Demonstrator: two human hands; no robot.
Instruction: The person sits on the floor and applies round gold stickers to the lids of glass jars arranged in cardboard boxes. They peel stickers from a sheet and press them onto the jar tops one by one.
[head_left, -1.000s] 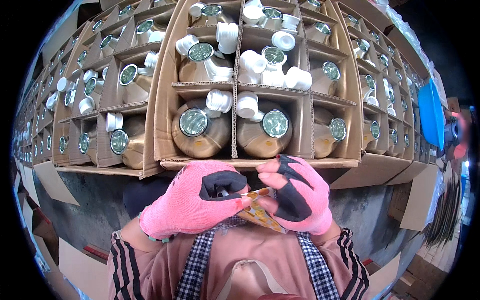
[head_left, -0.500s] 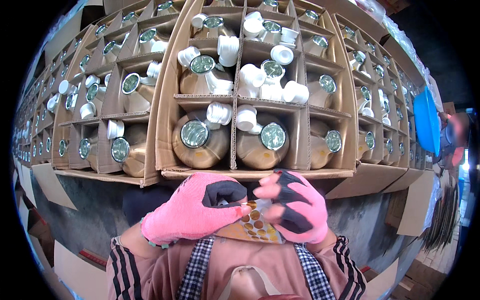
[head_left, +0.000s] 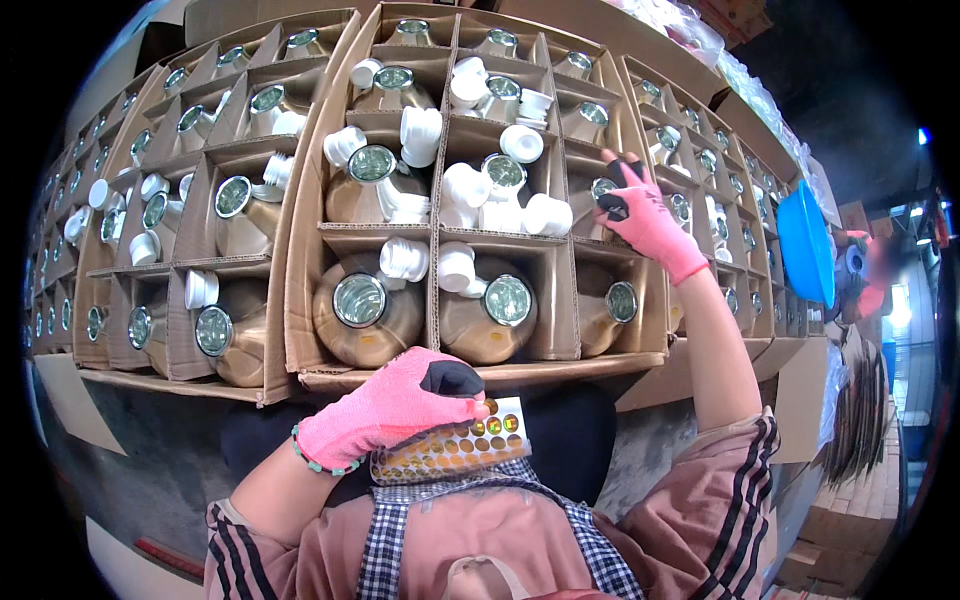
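My left hand point(head_left: 400, 405), in a pink glove with black finger patches, pinches a sheet of round gold stickers point(head_left: 455, 448) by its edge, close to my lap. My right hand point(head_left: 648, 215), gloved alike, is stretched out over the right column of the middle box. Its fingers are apart around the neck of a gold flask point(head_left: 603, 188), which they partly cover; whether they touch it, or a sticker sits on a fingertip, I cannot tell. Nearer me, another gold flask point(head_left: 608, 315) with a shiny round mouth leans in its cell.
The divided cardboard box point(head_left: 490, 375) holds several gold flasks, with white threaded plastic caps point(head_left: 466, 185) lying among their necks. Similar filled boxes point(head_left: 190, 375) stand on both sides. A blue basin point(head_left: 805, 245) is at the right. Beyond it a blurred person point(head_left: 865, 270) shows.
My right hand has left the sticker sheet and gone forward and right to the box. The left hand keeps the sheet, now fully in sight. The view has shifted to the right.
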